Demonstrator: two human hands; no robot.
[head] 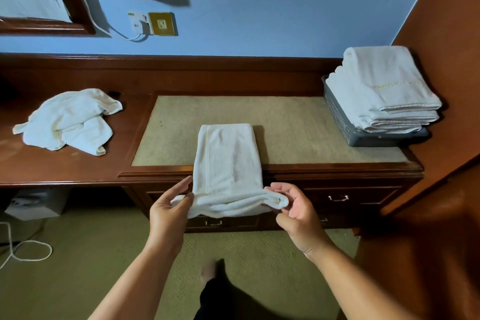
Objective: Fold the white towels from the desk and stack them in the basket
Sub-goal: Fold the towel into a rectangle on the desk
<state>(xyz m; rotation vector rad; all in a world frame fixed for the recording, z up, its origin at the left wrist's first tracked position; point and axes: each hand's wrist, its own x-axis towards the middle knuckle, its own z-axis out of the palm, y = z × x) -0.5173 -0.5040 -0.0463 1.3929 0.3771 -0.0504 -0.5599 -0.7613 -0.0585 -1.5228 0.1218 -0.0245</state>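
so my left hand (170,205) and right hand (288,205) each pinched a near corner of the long folded towel (228,161), which hung off the desk (78,169) edge so i could lift that end over. the crumpled towel (70,119) waited at the left, well apart from the basket (345,125), already stacked high at the right.

Terry-cloth towel (228,158), glossy wood desk (78,171), plastic basket (337,117)
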